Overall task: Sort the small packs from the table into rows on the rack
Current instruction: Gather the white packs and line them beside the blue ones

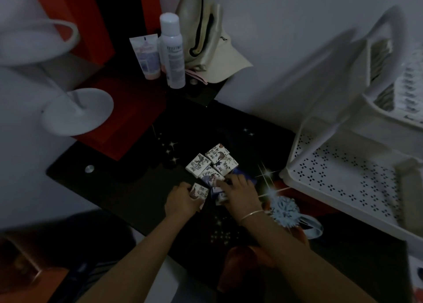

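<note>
Left hand point(180, 200), left of the rack point(343, 165), is gripping one small pack point(199, 192), fingers curling round its edge. Right hand point(240, 192), nearer the rack, is lying over bluish packs point(216, 191), fingers bent down; cannot tell whether they are pinching. Just beyond, four white packs point(212, 164) with dark brush-style prints are lying flat and touching on the dark worktop point(114, 172), left of the rack's perforated shelf. Farther left, a spray can point(172, 50) and tube point(146, 55) are standing upright.

The rack point(343, 172) ran off the right edge, its upper tier blurred. Left of the rack, the right hand point(240, 192) covered most of two packs point(217, 190), its grip unclear; the left hand point(180, 202) hid part of its held pack point(199, 192).
</note>
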`<state>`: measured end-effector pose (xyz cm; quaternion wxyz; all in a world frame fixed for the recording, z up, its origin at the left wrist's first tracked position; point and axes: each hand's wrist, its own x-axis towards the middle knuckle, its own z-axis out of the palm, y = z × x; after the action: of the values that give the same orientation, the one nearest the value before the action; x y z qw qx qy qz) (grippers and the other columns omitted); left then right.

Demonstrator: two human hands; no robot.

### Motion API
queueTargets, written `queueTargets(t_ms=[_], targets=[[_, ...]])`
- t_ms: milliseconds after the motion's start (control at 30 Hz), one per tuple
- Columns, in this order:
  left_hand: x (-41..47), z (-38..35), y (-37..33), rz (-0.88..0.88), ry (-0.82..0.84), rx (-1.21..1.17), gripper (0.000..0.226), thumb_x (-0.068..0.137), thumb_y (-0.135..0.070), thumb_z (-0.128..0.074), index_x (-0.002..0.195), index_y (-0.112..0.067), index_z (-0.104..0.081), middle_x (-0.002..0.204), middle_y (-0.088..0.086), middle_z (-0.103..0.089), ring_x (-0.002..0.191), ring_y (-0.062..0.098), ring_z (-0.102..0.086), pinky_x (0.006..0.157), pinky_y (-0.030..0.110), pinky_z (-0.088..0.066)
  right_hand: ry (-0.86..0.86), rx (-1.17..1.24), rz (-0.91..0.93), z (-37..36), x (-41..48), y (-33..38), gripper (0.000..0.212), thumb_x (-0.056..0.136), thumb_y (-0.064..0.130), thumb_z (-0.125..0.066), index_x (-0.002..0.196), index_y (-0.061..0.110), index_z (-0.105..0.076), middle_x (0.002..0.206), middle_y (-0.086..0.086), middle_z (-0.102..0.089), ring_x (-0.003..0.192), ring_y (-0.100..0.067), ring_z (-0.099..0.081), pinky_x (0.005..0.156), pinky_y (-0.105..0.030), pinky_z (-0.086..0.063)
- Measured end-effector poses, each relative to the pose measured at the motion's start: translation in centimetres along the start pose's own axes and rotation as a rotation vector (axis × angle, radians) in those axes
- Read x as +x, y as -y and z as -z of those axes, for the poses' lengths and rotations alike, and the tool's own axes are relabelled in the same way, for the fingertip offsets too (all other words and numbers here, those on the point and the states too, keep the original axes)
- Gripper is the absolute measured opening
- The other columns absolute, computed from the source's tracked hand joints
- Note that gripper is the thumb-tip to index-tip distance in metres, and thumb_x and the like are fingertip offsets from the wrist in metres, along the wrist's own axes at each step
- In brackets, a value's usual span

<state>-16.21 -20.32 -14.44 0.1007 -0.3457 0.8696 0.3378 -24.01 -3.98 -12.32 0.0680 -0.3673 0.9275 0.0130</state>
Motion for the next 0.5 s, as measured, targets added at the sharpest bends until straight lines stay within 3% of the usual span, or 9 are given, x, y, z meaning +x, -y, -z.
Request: queueTargets(t_ms=[100, 233, 300, 367, 433, 500], targets=[[0.3, 0.5, 0.4, -0.009, 0.069, -0.006, 0.043, 0.073, -0.034, -0.079, 0.109, -0.017, -0.062, 0.106, 0.005, -0.064, 0.092, 0.021, -0.062, 0.073, 0.029, -0.048, -0.071, 0.014, 0.007, 0.0, -0.1, -0.1, 0.073, 0.044, 0.026, -0.09, 0.114, 0.024, -0.067, 0.104, -0.005, -0.064, 0.088, -0.024, -0.064, 0.062, -0.032, -0.054], [-0.4, 1.1, 0.9, 0.003, 0.104, -0.235, 0.03, 0.073, -0.023, -0.081, 0.097, -0.016, -0.063, 0.095, 0.001, -0.068, 0.083, 0.017, -0.064, 0.076, 0.032, -0.053, -0.085, 0.131, -0.039, 0.4, -0.9, -0.6, 0.073, 0.055, 0.017, -0.088, 0.123, 0.024, -0.061, 0.12, -0.01, -0.059, 0.09, -0.027, -0.066, 0.046, -0.031, -0.056], [-1.1, 2.1, 0.4, 0.015, 0.13, -0.416, 0.029, 0.073, -0.02, -0.082, 0.095, -0.015, -0.063, 0.093, 0.003, -0.07, 0.083, 0.02, -0.068, 0.074, 0.039, -0.058, -0.1, 0.197, -0.072, 0.4, -1.2, -1.1, 0.06, 0.066, 0.015, -0.081, 0.122, 0.022, -0.06, 0.135, -0.012, -0.05, 0.098, -0.031, -0.065, 0.049, -0.037, -0.057], [-2.0, 3.6, -0.8, 0.012, 0.136, -0.553, 0.031, 0.075, -0.02, -0.081, 0.099, -0.013, -0.063, 0.095, 0.004, -0.07, 0.084, 0.019, -0.069, 0.066, 0.034, -0.059, -0.153, 0.259, -0.108, 0.1, -1.5, -1.8, 0.048, 0.075, 0.013, -0.074, 0.121, 0.017, -0.061, 0.146, -0.014, -0.04, 0.109, -0.033, -0.06, 0.062, -0.042, -0.059], [-3.2, 5.4, -2.7, -0.004, 0.125, -0.639, 0.038, 0.077, -0.025, -0.079, 0.108, -0.02, -0.058, 0.097, 0.002, -0.067, 0.085, 0.017, -0.067, 0.06, 0.027, -0.055, -0.174, 0.275, -0.107, 0.1, -1.8, -2.6, 0.042, 0.072, 0.012, -0.077, 0.113, 0.015, -0.066, 0.143, -0.016, -0.044, 0.108, -0.034, -0.061, 0.065, -0.039, -0.059], [-4.3, 7.3, -4.8, -0.052, 0.126, -0.714, 0.039, 0.08, -0.028, -0.076, 0.112, -0.029, -0.054, 0.096, 0.005, -0.069, 0.081, 0.018, -0.067, 0.057, 0.025, -0.053, -0.175, 0.327, -0.104, 0.8, -2.3, -3.2, 0.035, 0.07, 0.012, -0.077, 0.104, 0.013, -0.068, 0.126, -0.014, -0.059, 0.103, -0.032, -0.063, 0.067, -0.034, -0.056]])
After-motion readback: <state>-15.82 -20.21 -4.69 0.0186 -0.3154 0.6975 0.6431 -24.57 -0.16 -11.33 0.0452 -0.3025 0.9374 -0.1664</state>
